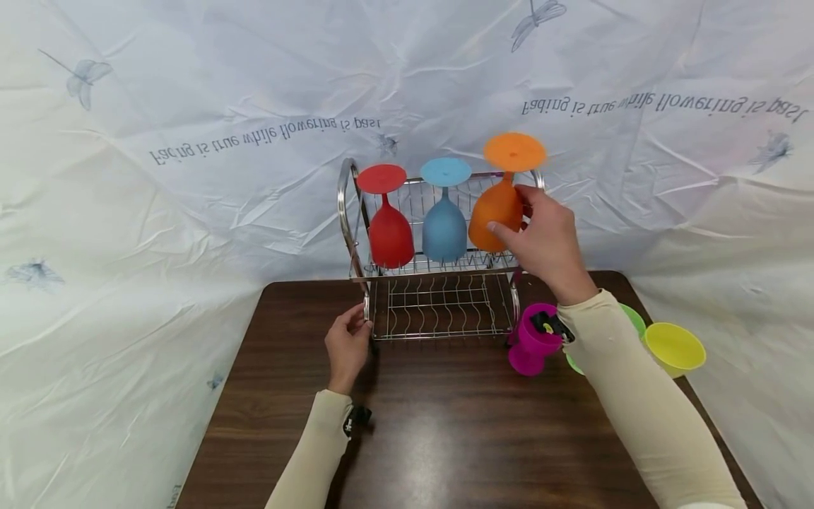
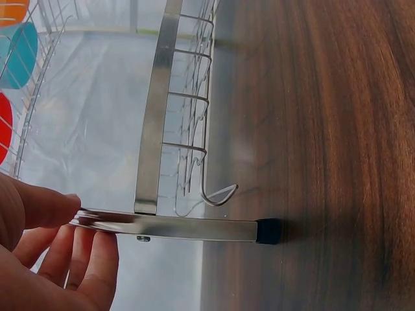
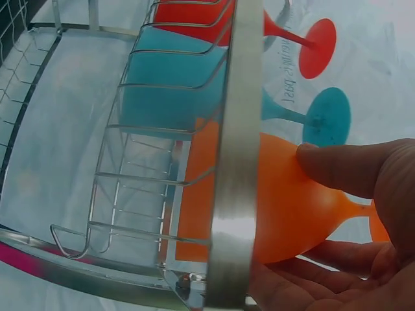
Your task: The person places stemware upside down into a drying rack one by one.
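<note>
Upside down at the right end of the rack's upper tier is an orange goblet [image 1: 496, 213], its bowl held between the thumb and fingers of my right hand [image 1: 548, 233]. In the right wrist view the rim of the orange goblet [image 3: 285, 194] sits down behind the rack's front bar. Beside it stand a blue goblet [image 1: 444, 230] and a red goblet [image 1: 391, 237], both inverted. My left hand [image 1: 348, 343] grips the left front leg of the metal dish rack [image 1: 439, 338]; the left wrist view shows thumb and fingers around that leg [image 2: 181, 227].
A magenta goblet [image 1: 526, 359] stands upright on the brown table [image 1: 420, 424] by the rack's right leg. Partly behind my right forearm are a green goblet [image 1: 633, 319] and a yellow one [image 1: 675, 346]. A pale printed sheet [image 1: 254, 205] hangs behind the table.
</note>
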### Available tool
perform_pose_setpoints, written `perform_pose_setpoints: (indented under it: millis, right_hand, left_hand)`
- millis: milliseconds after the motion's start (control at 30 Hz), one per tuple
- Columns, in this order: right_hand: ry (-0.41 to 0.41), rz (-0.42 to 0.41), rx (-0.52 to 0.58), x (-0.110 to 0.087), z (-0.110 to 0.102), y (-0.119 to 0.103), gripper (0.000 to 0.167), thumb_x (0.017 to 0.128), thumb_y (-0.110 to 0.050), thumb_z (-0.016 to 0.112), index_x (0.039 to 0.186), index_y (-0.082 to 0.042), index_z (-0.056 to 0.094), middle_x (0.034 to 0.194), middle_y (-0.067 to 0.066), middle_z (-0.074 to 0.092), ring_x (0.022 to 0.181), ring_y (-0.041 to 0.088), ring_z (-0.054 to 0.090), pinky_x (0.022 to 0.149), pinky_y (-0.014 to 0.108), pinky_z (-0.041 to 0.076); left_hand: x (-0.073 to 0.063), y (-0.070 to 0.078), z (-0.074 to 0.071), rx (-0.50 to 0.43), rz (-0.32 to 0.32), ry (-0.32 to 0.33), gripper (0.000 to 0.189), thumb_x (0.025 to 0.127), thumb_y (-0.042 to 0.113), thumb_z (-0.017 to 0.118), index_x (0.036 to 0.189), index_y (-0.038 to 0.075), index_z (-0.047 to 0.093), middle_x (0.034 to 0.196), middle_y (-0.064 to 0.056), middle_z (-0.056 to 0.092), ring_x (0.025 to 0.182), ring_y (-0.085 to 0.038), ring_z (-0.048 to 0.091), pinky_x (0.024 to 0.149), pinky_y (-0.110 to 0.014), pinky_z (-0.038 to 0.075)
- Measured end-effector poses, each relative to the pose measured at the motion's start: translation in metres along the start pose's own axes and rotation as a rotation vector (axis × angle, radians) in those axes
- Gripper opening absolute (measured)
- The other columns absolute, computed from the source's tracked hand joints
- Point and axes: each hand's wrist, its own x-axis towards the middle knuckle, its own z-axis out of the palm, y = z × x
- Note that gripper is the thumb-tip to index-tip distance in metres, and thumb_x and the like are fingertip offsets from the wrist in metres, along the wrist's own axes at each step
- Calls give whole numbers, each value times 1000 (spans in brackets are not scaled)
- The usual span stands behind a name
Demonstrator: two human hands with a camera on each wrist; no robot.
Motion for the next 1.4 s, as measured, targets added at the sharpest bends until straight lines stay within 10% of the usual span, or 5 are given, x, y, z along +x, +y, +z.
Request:
perform_pose_setpoints:
  millis: [1400]
  right_hand:
    - [-160,148,-97,21,28,6,75,99,-20,69,155,13,34,144,33,57,125,49,59,107,64,53]
  left_hand:
    - [-1,1,2,-17,-28,14,37,92,-3,77,126,10,76,112,-12,76,99,-25,74,86,-35,64]
